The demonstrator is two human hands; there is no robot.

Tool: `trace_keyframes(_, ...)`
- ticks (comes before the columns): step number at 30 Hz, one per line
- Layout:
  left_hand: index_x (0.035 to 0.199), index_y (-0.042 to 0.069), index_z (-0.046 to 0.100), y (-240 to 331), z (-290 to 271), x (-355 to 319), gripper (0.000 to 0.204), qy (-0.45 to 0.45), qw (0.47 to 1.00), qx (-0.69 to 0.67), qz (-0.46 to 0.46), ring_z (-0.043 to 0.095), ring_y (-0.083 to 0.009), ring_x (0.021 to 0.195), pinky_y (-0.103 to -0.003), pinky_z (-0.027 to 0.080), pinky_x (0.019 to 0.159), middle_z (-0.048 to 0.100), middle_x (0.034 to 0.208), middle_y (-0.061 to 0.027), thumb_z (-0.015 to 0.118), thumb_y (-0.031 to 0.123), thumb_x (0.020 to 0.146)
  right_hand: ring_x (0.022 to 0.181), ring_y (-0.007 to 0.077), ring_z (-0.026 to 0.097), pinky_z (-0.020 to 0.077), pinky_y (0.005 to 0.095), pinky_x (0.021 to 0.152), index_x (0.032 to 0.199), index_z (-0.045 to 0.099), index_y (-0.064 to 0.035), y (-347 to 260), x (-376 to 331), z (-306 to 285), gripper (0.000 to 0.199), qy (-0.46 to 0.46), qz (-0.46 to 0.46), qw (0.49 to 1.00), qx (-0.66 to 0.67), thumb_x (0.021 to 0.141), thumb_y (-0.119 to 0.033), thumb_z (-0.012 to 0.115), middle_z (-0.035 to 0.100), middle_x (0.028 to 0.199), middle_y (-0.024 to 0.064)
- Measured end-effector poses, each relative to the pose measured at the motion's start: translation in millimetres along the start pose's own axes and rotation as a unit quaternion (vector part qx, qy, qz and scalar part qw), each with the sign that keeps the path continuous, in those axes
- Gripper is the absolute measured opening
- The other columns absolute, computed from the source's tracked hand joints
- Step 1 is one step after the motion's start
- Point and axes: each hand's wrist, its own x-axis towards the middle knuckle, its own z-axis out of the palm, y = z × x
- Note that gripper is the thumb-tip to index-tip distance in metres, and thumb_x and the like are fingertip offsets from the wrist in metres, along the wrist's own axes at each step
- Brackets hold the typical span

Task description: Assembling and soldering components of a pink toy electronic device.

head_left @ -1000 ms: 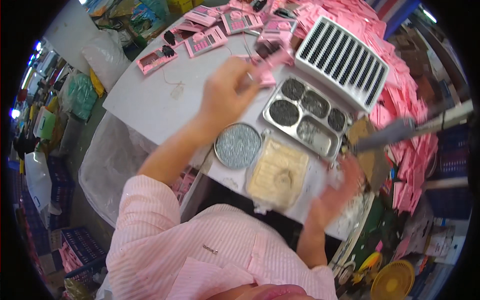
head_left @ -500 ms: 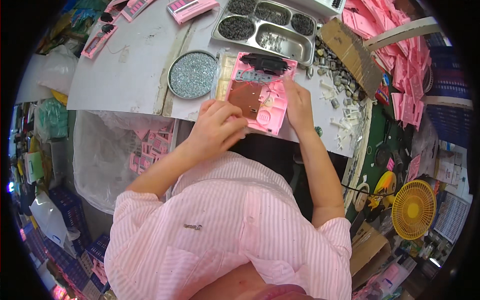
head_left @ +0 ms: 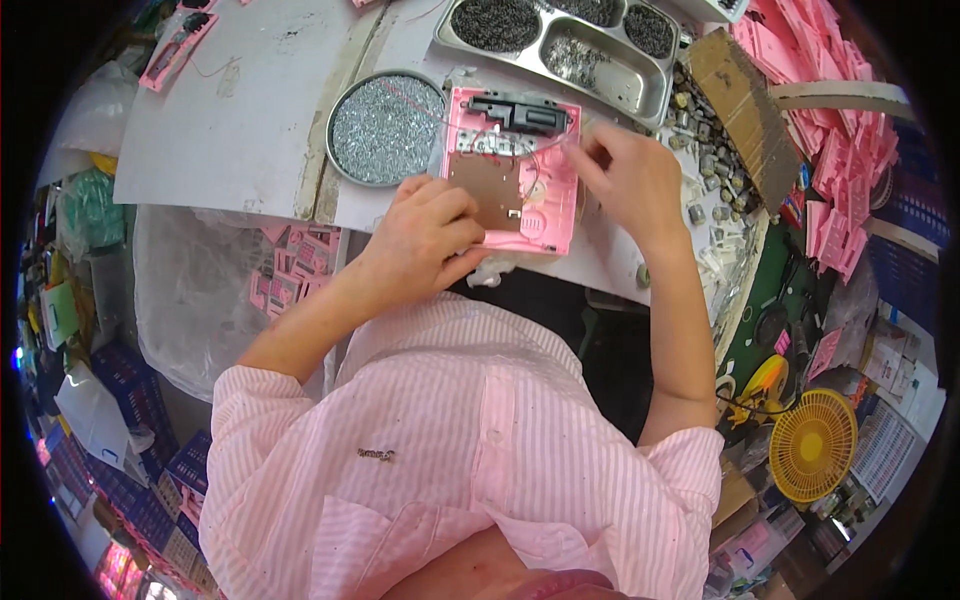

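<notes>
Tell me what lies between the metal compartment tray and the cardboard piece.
Small metal parts lie between the metal compartment tray and the cardboard piece, in the head view.

bright, fairly even light covers the white tabletop (head_left: 265,130), with small glints on the metal tray (head_left: 640,88) and deep shadow beneath the table's near edge. the right hand (head_left: 635,185) is slightly blurred. fisheye distortion bends the surroundings toward black corners, with glaring spots at the far left.

Two hands (head_left: 425,235), one pink casing (head_left: 537,190) between them, one round dish (head_left: 345,170) and one metal tray (head_left: 640,92) show.
</notes>
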Motion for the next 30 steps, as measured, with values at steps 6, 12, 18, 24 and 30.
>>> trace_keyframes(6,0.081,0.01,0.065,-4.3,-10.6,11.7,0.015,-0.078,0.996,-0.041,-0.013,0.058,-0.0252,0.088,-0.041,0.042,0.082,0.057,0.091,-0.0058,0.077,0.018,0.077,0.07,0.0268,0.067,0.0517,0.0405,0.059,0.08,0.066,-0.009,-32.5,-4.8,22.1,0.017,0.012,-0.02,0.999,0.022,0.079,-0.024,0.074,0.066,0.077,0.0059)
trace_keyframes(12,0.094,0.009,0.065,-5.1,-9.5,43.1,0.02,-0.056,0.988,-0.123,-0.081,0.061,-0.0266,0.085,-0.041,0.044,0.076,0.06,0.088,-0.0066,0.074,0.02,0.08,0.062,0.0176,0.067,0.0523,0.0309,0.059,0.086,0.069,-0.0058,-27.1,-14.3,23.9,0.01,0.013,0.087,0.967,0.238,0.082,-0.014,0.074,0.069,0.072,0.0061)
trace_keyframes(18,0.096,0.008,0.064,3.3,24.2,62.1,0.022,-0.057,0.996,0.026,-0.067,0.062,-0.0272,0.086,-0.043,0.043,0.079,0.06,0.087,-0.0073,0.073,0.02,0.08,0.058,0.0023,0.05,0.0382,0.0193,0.054,0.084,0.068,-0.0008,-11.0,-40.9,8.2,0.011,0.043,0.09,0.917,0.386,0.084,-0.007,0.078,0.061,0.067,-0.0035)
trace_keyframes(24,0.089,0.008,0.064,0.4,22.9,65.4,0.015,-0.088,0.994,0.022,-0.065,0.061,-0.028,0.086,-0.045,0.043,0.079,0.059,0.086,-0.0073,0.071,0.018,0.079,0.057,0.0031,0.046,0.0379,0.0224,0.053,0.078,0.065,-0.0014,3.6,-32.6,-4.5,0.017,0.013,0.057,0.927,0.369,0.084,-0.011,0.077,0.057,0.064,-0.0035)
trace_keyframes(30,0.091,0.006,0.067,-9.5,29.4,55.2,0.014,-0.049,0.997,-0.03,-0.051,0.062,-0.0285,0.086,-0.039,0.046,0.074,0.062,0.09,-0.0085,0.07,0.014,0.081,0.061,0.0057,0.05,0.0414,0.0247,0.055,0.079,0.064,-0.0015,20.9,-54.1,4.4,0.014,0.005,0.163,0.935,0.315,0.085,-0.01,0.074,0.059,0.067,-0.0013)
